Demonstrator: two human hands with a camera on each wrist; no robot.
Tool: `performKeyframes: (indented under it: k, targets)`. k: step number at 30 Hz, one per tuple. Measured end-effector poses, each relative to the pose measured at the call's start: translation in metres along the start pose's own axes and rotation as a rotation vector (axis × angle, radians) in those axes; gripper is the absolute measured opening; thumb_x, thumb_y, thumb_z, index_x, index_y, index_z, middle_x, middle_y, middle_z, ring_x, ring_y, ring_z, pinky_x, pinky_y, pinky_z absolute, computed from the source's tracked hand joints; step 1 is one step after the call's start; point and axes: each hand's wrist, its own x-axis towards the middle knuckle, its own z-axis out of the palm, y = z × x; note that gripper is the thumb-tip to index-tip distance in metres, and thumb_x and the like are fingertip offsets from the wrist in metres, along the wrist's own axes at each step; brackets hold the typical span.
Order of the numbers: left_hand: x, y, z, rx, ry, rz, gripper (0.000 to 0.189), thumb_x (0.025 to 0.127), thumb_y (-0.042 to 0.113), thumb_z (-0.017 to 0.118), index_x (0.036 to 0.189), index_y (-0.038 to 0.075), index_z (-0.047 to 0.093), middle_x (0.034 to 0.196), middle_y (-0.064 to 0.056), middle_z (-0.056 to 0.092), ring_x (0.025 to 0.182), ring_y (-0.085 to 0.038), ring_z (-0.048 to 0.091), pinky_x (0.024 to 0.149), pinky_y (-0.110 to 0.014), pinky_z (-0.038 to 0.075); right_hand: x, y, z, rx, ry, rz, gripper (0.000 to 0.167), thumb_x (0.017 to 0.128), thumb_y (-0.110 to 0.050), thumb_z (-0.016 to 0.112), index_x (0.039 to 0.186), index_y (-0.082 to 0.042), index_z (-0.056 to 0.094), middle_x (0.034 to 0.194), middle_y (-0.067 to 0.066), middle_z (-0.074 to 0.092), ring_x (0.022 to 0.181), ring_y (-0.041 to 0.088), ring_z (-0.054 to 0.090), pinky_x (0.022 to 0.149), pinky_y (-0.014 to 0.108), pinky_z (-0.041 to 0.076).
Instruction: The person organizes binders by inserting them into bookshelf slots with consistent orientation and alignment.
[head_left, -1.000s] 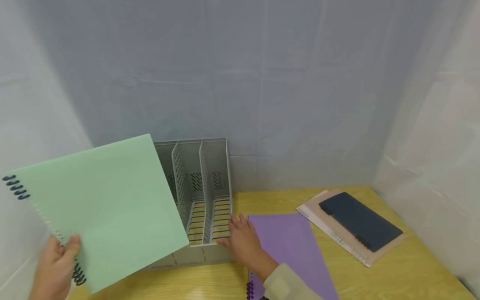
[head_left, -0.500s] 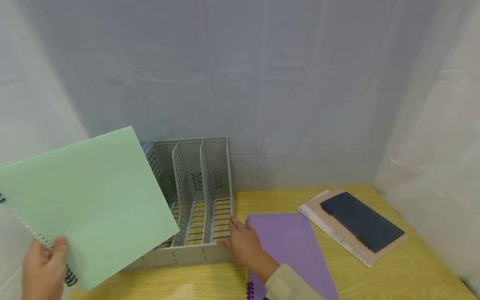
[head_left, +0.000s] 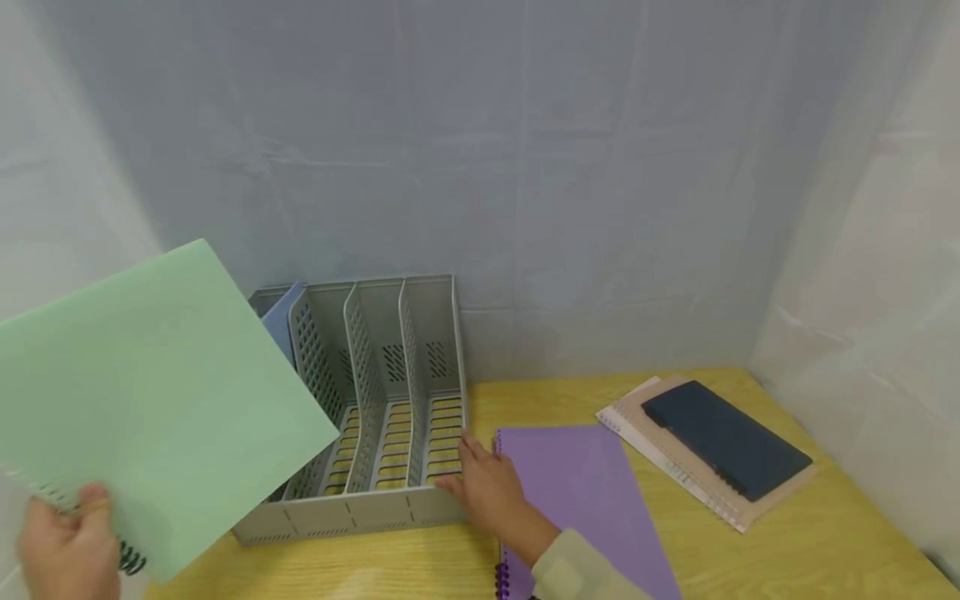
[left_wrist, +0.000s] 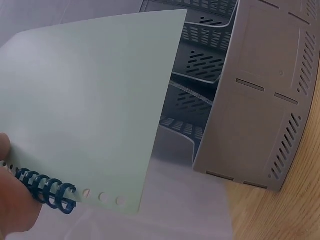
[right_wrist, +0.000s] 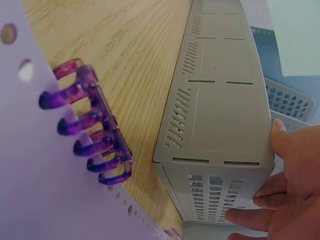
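Observation:
My left hand (head_left: 71, 542) holds a pale green ring-bound notebook (head_left: 165, 400) by its bound edge, thumb on the cover. The notebook is raised and tilted, overlapping the left end of a grey file organizer (head_left: 352, 515) in the head view. Dark coil rings (left_wrist: 47, 190) show beside the hand in the left wrist view. My right hand (head_left: 487, 492) grips the organizer's front right corner; in the right wrist view its thumb lies at the top edge and the fingers touch the perforated side wall. A blue item (head_left: 279, 325) stands in the organizer's left part, partly hidden by the green notebook.
A purple ring-bound notebook (head_left: 581, 492) lies right of the organizer, under my right forearm. Farther right, a dark navy notebook (head_left: 723, 437) rests on a beige notebook (head_left: 772, 496) and a whitish one (head_left: 667, 467). Grey sheeting (head_left: 495, 167) hangs behind the wooden table (head_left: 375, 562).
The left hand has moved left with the green notebook, uncovering more of the organizer and the blue item in it. The right hand stays at the organizer's corner.

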Motion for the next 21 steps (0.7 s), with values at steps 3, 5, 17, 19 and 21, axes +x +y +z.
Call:
performKeyframes:
  k: [3,5,17,19,21]
  targets:
    - [-0.001,-0.001,0.000,-0.012,0.031,-0.004,0.046,0.104,0.039,0.035,0.149,0.028,0.036,0.148,0.003,0.043,0.126,0.001,0.044,0.113,-0.038,0.033,-0.002,0.001,0.001,0.007,-0.001,0.001,0.069,0.094,-0.051,0.052,0.140,0.001,0.047,0.152,0.011,0.038,0.120,0.031,0.056,0.099,0.047,0.047]
    - [-0.001,-0.002,0.001,-0.025,0.043,0.003,0.044,0.104,0.039,0.035,0.147,0.031,0.037,0.147,0.007,0.044,0.125,0.002,0.045,0.113,-0.037,0.034,-0.003,0.002,0.001,0.014,-0.005,0.001,0.070,0.095,-0.051,0.050,0.141,0.001,0.046,0.152,0.011,0.037,0.119,0.032,0.057,0.099,0.047,0.046]
    - [-0.003,-0.002,0.023,-0.140,0.212,0.216,0.039,0.103,0.026,0.039,0.139,0.018,0.050,0.119,0.010,0.056,0.107,-0.002,0.054,0.101,-0.024,0.040,0.001,0.001,0.001,-0.037,-0.010,-0.019,0.069,0.096,-0.052,0.047,0.142,0.000,0.045,0.153,0.011,0.036,0.122,0.032,0.055,0.103,0.050,0.043]
    - [-0.004,-0.003,0.025,-0.139,0.206,0.244,0.038,0.104,0.027,0.038,0.139,0.019,0.050,0.121,0.008,0.057,0.110,-0.003,0.053,0.102,-0.025,0.040,0.001,0.001,0.001,-0.032,-0.014,-0.015,0.069,0.096,-0.052,0.048,0.142,0.000,0.045,0.153,0.011,0.036,0.124,0.032,0.053,0.104,0.050,0.041]
    - [-0.005,-0.002,0.026,-0.132,0.213,0.260,0.038,0.104,0.026,0.038,0.140,0.020,0.050,0.125,0.004,0.057,0.111,-0.003,0.053,0.104,-0.025,0.039,0.001,0.000,0.001,-0.026,-0.019,-0.007,0.069,0.096,-0.052,0.049,0.142,-0.001,0.046,0.153,0.010,0.036,0.126,0.032,0.051,0.106,0.050,0.040]
